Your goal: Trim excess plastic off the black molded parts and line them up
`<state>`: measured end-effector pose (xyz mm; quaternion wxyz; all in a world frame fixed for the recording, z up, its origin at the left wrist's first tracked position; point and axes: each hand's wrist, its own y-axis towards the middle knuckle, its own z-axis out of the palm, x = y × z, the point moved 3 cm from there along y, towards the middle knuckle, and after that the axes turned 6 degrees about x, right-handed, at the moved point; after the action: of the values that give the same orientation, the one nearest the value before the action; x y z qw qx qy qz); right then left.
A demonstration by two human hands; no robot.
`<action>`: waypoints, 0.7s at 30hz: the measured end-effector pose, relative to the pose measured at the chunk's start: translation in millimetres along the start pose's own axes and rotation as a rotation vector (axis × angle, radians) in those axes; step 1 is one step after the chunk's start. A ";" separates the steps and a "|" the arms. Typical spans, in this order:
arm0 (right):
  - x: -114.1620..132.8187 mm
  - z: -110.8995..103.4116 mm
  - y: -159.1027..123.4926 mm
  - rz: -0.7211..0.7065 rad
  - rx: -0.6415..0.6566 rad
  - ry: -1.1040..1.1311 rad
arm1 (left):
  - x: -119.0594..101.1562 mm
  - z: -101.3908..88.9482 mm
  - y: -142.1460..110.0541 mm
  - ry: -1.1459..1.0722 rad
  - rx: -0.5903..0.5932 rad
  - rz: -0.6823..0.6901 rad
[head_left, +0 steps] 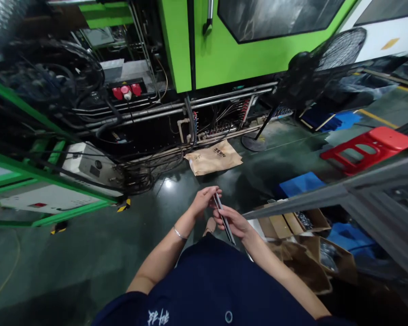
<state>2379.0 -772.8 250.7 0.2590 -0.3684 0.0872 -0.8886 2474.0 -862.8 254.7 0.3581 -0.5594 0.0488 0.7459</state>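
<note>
A thin dark strip, long and narrow, runs slantwise between both hands in front of my dark blue shirt. My left hand pinches its upper end with curled fingers; a thin bracelet sits on that wrist. My right hand is closed around the strip's middle, and the lower end sticks out below the fingers. Both hands hover above the dark green floor.
A green machine with pipes and cables stands ahead. A brown paper bag lies on the floor before it. Cardboard boxes of parts sit at the right under a grey metal frame. A red stool and a black fan stand farther right.
</note>
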 end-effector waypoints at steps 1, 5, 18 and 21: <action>12.6 -8.3 8.3 -0.006 -0.002 0.004 | -7.3 2.3 14.7 0.025 0.014 -0.010; 57.8 -37.6 34.9 -0.027 -0.027 0.023 | -31.9 13.4 71.6 0.113 0.056 -0.045; 186.3 -116.9 95.2 -0.312 -0.244 -0.042 | -86.6 52.0 244.0 0.249 0.277 -0.064; 219.5 -138.6 110.0 -0.353 -0.291 -0.054 | -92.9 68.9 295.1 0.290 0.302 -0.037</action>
<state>2195.1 -986.4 247.6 0.0459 -0.4350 0.1416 -0.8880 2256.1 -1092.7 264.1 0.4406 -0.6020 0.2008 0.6350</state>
